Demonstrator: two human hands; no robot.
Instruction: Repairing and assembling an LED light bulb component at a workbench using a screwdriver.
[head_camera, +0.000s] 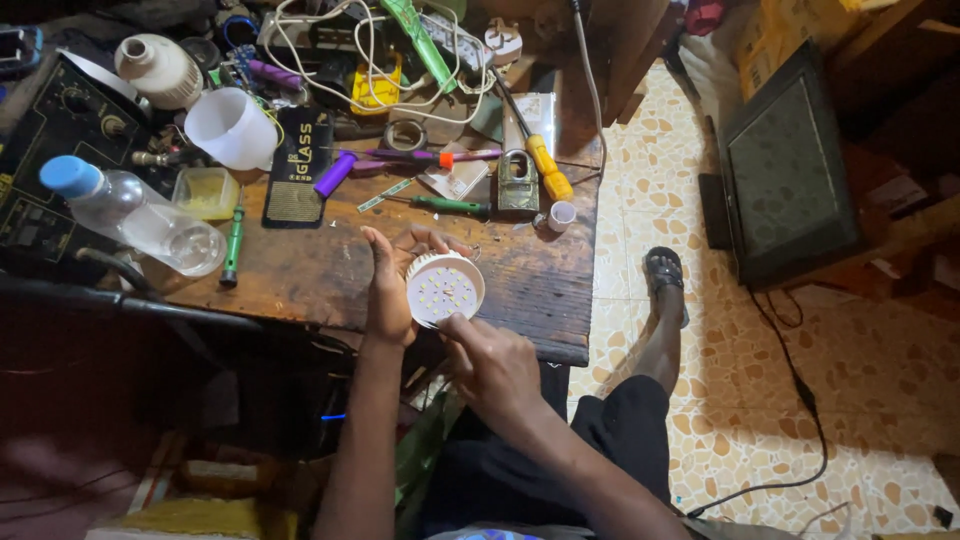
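We see the left hand (388, 285) cupping a round white ribbed plastic lamp body (444, 289) from the left and behind, its fingers (420, 240) curled round the far rim and the thumb along the near-left side. The lamp body is held just above the near edge of the dark, scratched wooden table (540, 285), its flat circular face turned up to us, white and studded with small square yellowish diodes in a rough grid. The right hand (495, 365) comes up from below; its fingers (458, 325) are drawn together and press on the lower rim of the disc, and whether they pinch a small tool we cannot tell.

Behind the lamp, the table is crowded. A brass-coloured padlock (518, 182) with a steel shackle stands just beyond the left hand, beside a screwdriver with a yellow plastic handle (548, 168) and a thin screwdriver with a green handle (450, 205). A small white cap (562, 215) sits near the padlock. Further left lie a clear plastic bottle with a blue cap (130, 212) on its side, a translucent white plastic cup (232, 128), and a small square yellowish tub (206, 192). White cable (340, 75) loops over the far clutter. To the right, the floor (850, 370) is glossy tile in an orange and cream pebble pattern.
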